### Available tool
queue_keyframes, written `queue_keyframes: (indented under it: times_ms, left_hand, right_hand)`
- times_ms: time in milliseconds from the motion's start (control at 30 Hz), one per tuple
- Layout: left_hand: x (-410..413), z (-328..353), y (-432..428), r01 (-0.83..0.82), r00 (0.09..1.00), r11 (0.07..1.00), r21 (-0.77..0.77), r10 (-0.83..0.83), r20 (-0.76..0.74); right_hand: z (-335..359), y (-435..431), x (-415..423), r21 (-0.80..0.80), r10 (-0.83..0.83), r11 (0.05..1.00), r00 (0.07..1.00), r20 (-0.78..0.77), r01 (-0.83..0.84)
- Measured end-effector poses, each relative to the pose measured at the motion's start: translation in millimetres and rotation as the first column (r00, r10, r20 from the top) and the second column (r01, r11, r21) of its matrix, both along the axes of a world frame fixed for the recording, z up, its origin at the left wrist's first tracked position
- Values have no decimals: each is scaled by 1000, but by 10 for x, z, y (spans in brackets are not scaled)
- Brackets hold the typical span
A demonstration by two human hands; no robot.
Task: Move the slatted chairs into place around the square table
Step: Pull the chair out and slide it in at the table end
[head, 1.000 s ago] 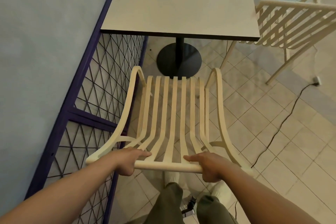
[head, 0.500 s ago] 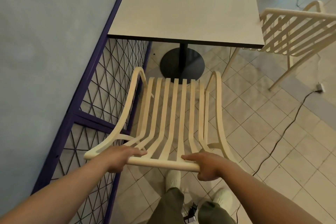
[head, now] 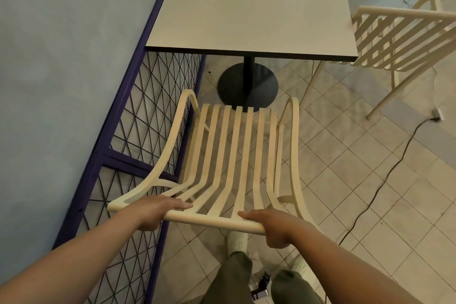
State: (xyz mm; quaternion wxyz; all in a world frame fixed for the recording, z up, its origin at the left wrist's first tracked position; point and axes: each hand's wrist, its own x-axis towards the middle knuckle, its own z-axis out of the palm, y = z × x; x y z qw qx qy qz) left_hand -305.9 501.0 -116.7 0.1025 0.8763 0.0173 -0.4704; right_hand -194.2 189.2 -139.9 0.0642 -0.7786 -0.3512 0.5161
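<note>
Wall [head: 61, 57], purple mesh panel [head: 153, 96]: close along the chair's left side, with little room.
Left hand [head: 158, 212]: wrapped over the top rail, gripping.
Slatted chair [head: 214, 219]: faces the square table [head: 246, 20], seat front just short of its near edge.
Right hand [head: 274, 226]: grips the same rail.
Step, judged: sliding this chair in. Next: a straight forward push, kept off the mesh.
Second chair [head: 399, 32]: at the table's right side.
Cable [head: 385, 180]: on the tiles to the right, with open floor between it and the near chair.
</note>
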Motion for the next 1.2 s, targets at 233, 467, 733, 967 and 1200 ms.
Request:
queue_keyframes:
  times_ms: [233,467,733,967,1200]
  left_hand:
    - [-99,-3,-55,-21,1000,999,-27,21,-5]
    - [-174,-28,4,-37,999,999,-9,37,-2]
    - [-166,21,-30,-37,999,999,-8,37,-21]
    - [-142,-23,0,-111,991,992,-55,107,-76]
    - [-50,89,-169,-274,958,955,-115,260,-122]
  right_hand:
    - [-10,-25,-41,-6,29,1000,1000,8,-29]
    - [-2,22,-106,-1,52,999,999,-5,-52]
    - [-3,17,-91,-1,52,999,999,-11,-52]
    - [-83,-11,-81,25,-3,1000,998,-68,5]
    - [4,-136,3,47,-87,995,991,-102,92]
